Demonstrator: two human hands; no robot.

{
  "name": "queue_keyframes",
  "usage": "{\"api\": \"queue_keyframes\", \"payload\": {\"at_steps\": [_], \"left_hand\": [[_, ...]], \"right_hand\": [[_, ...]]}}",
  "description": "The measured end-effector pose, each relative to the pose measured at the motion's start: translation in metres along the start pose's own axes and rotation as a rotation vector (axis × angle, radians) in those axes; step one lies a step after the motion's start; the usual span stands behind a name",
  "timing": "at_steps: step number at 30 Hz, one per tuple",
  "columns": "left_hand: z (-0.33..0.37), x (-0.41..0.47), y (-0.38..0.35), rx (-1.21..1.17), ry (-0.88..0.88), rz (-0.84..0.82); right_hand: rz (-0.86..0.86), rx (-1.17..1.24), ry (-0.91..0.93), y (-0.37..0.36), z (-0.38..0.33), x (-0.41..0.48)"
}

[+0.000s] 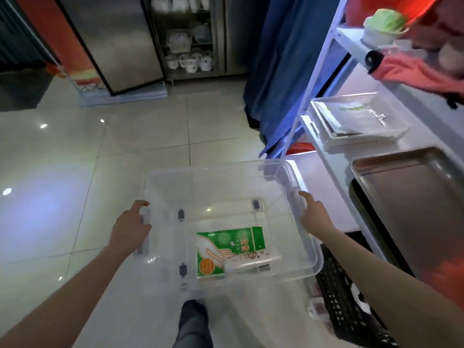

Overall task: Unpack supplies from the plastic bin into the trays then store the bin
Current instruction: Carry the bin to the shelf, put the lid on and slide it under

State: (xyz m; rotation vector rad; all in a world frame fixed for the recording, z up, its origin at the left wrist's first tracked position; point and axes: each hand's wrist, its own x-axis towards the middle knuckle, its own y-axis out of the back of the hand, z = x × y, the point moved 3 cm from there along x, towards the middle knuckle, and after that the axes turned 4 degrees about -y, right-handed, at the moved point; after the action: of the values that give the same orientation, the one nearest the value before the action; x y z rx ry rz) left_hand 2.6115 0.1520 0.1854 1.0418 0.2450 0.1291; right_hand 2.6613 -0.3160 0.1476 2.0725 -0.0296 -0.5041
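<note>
Currently your left hand (131, 226) and right hand (312, 213) grip opposite rims of the clear plastic bin (311, 249), held above the tiled floor (75, 159); a green glove packet (226, 249) lies inside, near its right wall.

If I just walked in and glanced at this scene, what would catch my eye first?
Most likely the clear plastic bin in the middle, held over the tiled floor by a left hand and right hand at its sides. Inside it, a bright green packet stands out. To the right, a metal tray sits on a shelf, with a green cabbage-like thing higher up.
</note>
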Motion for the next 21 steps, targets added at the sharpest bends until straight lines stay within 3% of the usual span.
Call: {"api": "queue_keyframes", "payload": {"at_steps": [11,21], "left_hand": [[0.107,0.262,-0.035,0.109,-0.452,-0.314],[0.235,0.382,-0.109,0.206,-0.676,-0.515]], "right_hand": [[0.226,0.225,-0.471,-0.01,0.004,0.025],[0.326,0.373,-0.752,-0.02,0.029,0.059]]}}
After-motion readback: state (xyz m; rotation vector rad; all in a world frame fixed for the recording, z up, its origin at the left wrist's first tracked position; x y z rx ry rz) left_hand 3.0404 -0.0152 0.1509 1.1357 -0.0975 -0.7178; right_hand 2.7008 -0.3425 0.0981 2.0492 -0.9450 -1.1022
